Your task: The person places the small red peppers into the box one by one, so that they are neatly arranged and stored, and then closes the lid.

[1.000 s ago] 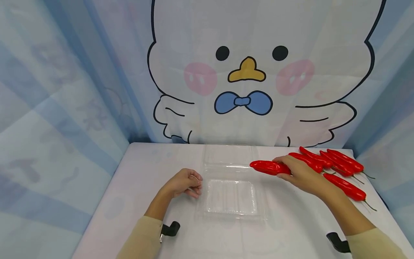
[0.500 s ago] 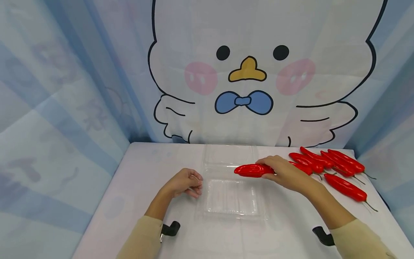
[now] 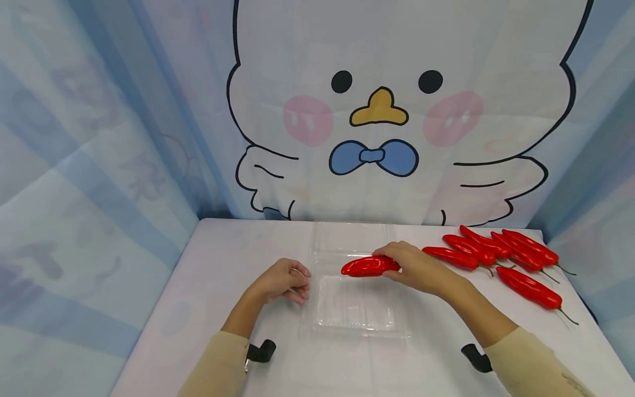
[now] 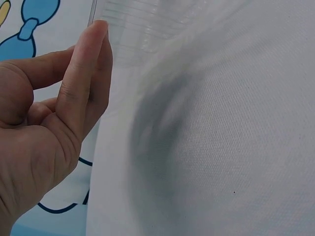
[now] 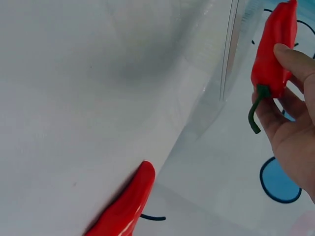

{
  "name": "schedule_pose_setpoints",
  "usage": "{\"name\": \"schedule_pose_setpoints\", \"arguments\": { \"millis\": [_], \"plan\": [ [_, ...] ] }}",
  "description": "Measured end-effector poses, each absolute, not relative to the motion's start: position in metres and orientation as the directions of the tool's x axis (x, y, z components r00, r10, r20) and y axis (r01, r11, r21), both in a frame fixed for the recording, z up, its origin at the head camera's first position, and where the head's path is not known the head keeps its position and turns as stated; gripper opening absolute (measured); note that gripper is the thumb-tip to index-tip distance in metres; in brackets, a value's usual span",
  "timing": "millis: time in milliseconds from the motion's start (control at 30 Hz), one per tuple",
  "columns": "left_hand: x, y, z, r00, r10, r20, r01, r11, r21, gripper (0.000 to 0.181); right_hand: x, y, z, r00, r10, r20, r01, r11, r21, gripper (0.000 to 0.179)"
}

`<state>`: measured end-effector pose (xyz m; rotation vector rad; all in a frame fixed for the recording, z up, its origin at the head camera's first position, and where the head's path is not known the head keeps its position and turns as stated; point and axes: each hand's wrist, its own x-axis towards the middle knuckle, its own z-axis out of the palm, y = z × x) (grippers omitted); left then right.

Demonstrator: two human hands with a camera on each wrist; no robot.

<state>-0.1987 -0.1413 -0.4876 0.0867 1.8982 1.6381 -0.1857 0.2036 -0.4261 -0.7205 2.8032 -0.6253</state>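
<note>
My right hand grips a red chili pepper and holds it over the clear plastic clamshell box. In the right wrist view the thumb presses on the pepper's red side, and its green stem hangs down from the near end. The box lies with its lid folded back toward the printed cloth. My left hand rests beside the box's left edge, its fingers loosely bent. In the left wrist view, fingertips appear at the box's edge; no held thing shows in this hand.
Several more red chili peppers lie at the right of the white table, among them a single pepper nearer the front. A cloth with a printed bird stands along the back edge. Blue and white curtains flank both sides.
My right hand has carried the chili pepper leftward from near the pile to above the box. Another pepper behind it has come into sight. My left hand stays where it was.
</note>
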Motion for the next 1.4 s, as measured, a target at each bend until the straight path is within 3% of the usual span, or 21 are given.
{"name": "schedule_pose_setpoints", "arguments": {
  "millis": [567, 1000, 1400],
  "plan": [
    [-0.199, -0.138, -0.485, -0.807, 0.391, -0.443, -0.357, 0.276, 0.893, 0.021, -0.186, 0.173, -0.451, -0.865, -0.497, -0.064, -0.417, 0.785, -0.459, 0.055],
    [-0.198, -0.138, -0.486, -0.809, 0.401, -0.429, -0.343, 0.270, 0.899, 0.021, -0.181, 0.162, -0.470, -0.863, -0.500, 0.069, -0.493, 0.808, -0.321, 0.043],
    [-0.199, -0.138, -0.488, -0.807, 0.412, -0.423, -0.340, 0.261, 0.903, 0.020, -0.177, 0.155, -0.484, -0.850, -0.507, 0.141, -0.526, 0.828, -0.194, 0.043]
  ]
}}
